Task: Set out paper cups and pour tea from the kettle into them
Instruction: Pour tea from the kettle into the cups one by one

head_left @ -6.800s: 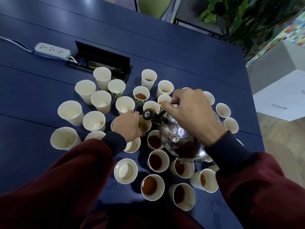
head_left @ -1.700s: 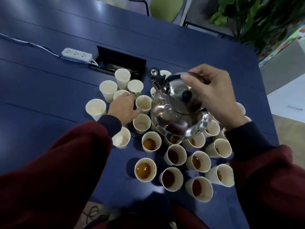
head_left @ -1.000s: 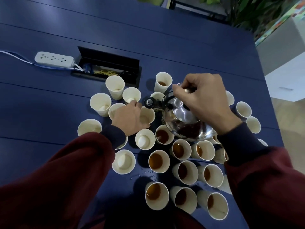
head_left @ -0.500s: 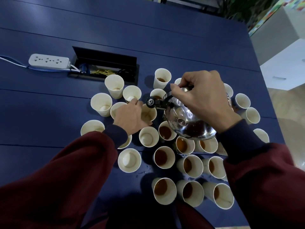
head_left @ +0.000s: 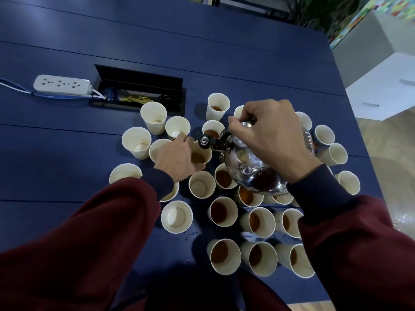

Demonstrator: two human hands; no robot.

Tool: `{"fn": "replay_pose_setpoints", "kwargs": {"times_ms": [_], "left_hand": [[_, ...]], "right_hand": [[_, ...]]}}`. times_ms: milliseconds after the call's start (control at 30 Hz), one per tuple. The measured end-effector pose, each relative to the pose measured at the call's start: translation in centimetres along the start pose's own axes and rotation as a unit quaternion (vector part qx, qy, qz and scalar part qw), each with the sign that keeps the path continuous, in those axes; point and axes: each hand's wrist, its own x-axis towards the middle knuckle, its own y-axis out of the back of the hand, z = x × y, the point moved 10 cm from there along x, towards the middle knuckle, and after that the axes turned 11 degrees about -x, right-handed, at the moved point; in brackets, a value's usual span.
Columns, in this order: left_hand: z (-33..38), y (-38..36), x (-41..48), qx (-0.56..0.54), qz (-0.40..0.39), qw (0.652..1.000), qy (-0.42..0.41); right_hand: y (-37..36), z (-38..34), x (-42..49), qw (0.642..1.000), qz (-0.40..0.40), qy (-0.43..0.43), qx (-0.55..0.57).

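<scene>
A steel kettle (head_left: pixel 253 173) with dark tea hangs tilted to the left above the cups, its spout (head_left: pixel 204 140) over a paper cup (head_left: pixel 200 156) that holds tea. My right hand (head_left: pixel 267 135) grips the kettle's handle from above. My left hand (head_left: pixel 177 157) holds that cup by its left side, fingers curled round it. Several cream paper cups crowd the blue table (head_left: pixel 67 153). The cups at the front right, like one (head_left: pixel 222 212), hold tea. The cups at the left, like one (head_left: pixel 136 142), are empty.
A white power strip (head_left: pixel 61 84) with blue cables lies at the far left. Beside it an open black cable box (head_left: pixel 139 93) is set into the table. The table's right edge runs near the outer cups (head_left: pixel 348 185). A white cabinet (head_left: pixel 381 88) stands beyond it.
The kettle came down from a raised, level hold and tilted left over the cup my left hand holds. Tea now shows in that cup. The left hand has stayed on that cup.
</scene>
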Motion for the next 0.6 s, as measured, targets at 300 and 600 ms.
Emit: {"fn": "replay_pose_setpoints", "kwargs": {"times_ms": [300,600], "left_hand": [[0.0,0.0,-0.1,-0.001,-0.008,1.000,-0.010],[0.1,-0.1,-0.5,-0.025,-0.004,1.000,0.000]], "right_hand": [[0.6,0.1,-0.2,1.000,0.014,-0.019,-0.010],[0.5,3.1,-1.2,0.991,0.022,-0.085,0.097]]}}
